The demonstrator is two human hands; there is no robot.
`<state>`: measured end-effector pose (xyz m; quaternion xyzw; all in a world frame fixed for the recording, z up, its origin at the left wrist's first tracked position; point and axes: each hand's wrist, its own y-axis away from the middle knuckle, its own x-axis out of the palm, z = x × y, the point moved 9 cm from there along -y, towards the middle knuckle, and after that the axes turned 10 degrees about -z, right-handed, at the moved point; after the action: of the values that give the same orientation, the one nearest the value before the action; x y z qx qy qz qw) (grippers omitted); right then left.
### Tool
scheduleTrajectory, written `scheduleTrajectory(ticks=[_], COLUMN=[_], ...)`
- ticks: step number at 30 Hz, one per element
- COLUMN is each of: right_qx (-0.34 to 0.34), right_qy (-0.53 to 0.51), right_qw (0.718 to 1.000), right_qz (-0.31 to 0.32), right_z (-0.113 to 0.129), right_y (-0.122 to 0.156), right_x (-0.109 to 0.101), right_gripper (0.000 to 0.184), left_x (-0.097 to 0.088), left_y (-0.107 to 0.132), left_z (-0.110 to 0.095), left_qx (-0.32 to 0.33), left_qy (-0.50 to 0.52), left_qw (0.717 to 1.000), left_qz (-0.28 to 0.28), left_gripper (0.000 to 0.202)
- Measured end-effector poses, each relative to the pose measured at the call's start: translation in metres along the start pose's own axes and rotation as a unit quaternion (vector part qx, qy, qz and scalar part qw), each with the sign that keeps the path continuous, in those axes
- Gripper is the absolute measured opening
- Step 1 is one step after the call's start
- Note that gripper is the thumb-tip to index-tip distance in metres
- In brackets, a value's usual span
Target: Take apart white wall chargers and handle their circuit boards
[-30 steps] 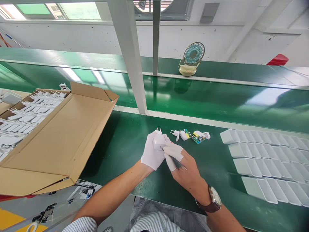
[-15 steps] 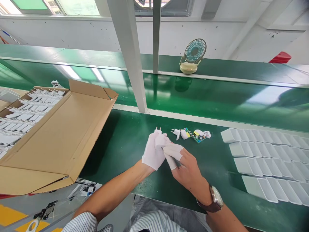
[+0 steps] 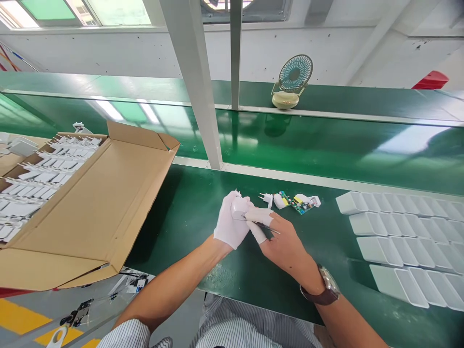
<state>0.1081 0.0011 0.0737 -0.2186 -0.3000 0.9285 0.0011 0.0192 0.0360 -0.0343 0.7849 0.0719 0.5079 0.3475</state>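
My left hand (image 3: 229, 222), in a white glove, is closed round a small white charger plug (image 3: 238, 207) whose two pins point up and away. My right hand (image 3: 275, 237), with white finger cots on the thumb and forefinger, pinches a thin dark tool (image 3: 264, 226) whose tip rests against the plug's lower edge. Both hands hover just above the green bench (image 3: 188, 212). A wristwatch (image 3: 326, 287) sits on my right wrist.
Just beyond my hands lie loose plug parts and a small circuit board (image 3: 295, 202). Rows of white plastic housings (image 3: 402, 232) fill the bench at right. An open cardboard box (image 3: 90, 203) of white chargers stands left. A white post (image 3: 197, 87) and a small fan (image 3: 293, 82) stand behind.
Both hands have turned the plug slightly and the tool now lies flatter against its edge. The camera has shifted a little; nothing was picked up or put down.
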Motion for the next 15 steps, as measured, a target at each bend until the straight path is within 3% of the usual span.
scheduleTrajectory(ticks=[7, 15], right_qx=[0.021, -0.006], right_qy=[-0.019, -0.004], right_qw=[0.997, 0.998], right_qz=[-0.077, -0.066], right_z=[0.009, 0.01], right_y=[0.008, 0.014], right_x=[-0.032, -0.024], right_gripper=[0.033, 0.036], left_x=[0.006, 0.005], left_y=[0.002, 0.009], left_z=[-0.001, 0.006], left_qx=[-0.014, -0.049], left_qy=[0.06, 0.048], left_qw=[0.998, 0.998], left_qz=[0.017, -0.013], left_gripper=[0.034, 0.037])
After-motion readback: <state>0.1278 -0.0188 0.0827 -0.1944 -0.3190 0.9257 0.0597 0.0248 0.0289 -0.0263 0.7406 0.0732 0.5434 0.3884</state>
